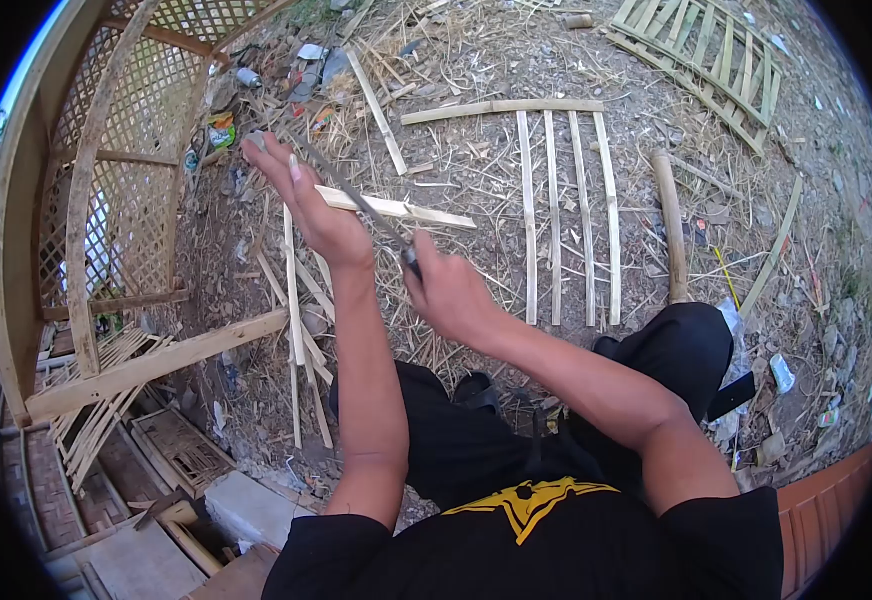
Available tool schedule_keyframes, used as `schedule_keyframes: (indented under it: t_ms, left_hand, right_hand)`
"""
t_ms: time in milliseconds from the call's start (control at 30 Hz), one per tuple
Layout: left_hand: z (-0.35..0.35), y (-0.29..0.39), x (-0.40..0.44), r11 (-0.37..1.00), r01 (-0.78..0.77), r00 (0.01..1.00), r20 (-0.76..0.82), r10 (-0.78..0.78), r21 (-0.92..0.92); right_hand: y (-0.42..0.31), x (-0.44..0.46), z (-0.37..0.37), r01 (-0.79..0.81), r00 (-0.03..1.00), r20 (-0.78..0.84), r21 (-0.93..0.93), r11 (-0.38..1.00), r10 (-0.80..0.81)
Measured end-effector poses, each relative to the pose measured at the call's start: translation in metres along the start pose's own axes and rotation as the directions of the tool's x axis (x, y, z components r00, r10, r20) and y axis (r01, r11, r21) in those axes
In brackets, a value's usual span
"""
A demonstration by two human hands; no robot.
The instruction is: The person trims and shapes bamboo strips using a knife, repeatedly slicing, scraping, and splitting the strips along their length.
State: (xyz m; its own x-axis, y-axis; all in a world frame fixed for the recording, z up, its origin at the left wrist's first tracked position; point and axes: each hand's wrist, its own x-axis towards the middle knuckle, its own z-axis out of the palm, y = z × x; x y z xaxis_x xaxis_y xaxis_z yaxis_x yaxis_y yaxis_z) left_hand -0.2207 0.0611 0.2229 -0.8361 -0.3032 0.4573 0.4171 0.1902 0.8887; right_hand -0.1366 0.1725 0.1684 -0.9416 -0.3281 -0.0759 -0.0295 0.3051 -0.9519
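Note:
My right hand [446, 290] is closed around the dark handle of a knife [361, 203]. Its long narrow blade slants up and left, crossing in front of a pale bamboo strip [431, 214]. Beside the blade is my left hand [311, 210], fingers stretched out and thumb raised. The strip's left end meets the edge of this hand; whether it touches the palm is hidden. Something small and grey shows at the left fingertips, too unclear to name. Several loose bamboo strips [292, 290] lie below my left hand.
Several parallel strips [555, 220] lie under a crosspiece [501, 106] on the littered ground. A round wooden pole [668, 225] is by my knee. A slatted bamboo panel [696, 55] lies far right. To the left stands a wooden frame [156, 365] with lattice [141, 190].

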Motion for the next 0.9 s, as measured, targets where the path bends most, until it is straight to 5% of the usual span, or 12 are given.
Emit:
schedule_keyframes:
  t_ms: [67,467,667,900]
  left_hand:
    - [-0.002,0.000,-0.002,1.000,-0.020,1.000,-0.003,0.020,0.018]
    - [-0.002,0.000,0.001,0.976,0.073,0.997,0.010,-0.072,-0.204]
    - [-0.002,0.000,0.004,0.969,0.060,0.998,0.036,-0.053,-0.238]
    - [-0.016,-0.002,0.007,0.960,0.077,0.995,0.084,-0.056,-0.269]
  right_hand:
    - [0.083,0.008,0.020,-0.335,0.940,-0.017,-0.222,0.916,0.340]
    - [-0.003,0.011,-0.010,-0.185,0.982,-0.015,0.015,0.983,0.186]
    - [-0.023,0.010,-0.025,-0.088,0.996,0.033,-0.031,0.996,0.089]
    - [0.002,0.021,-0.030,-0.158,0.983,0.073,-0.102,0.982,0.166]
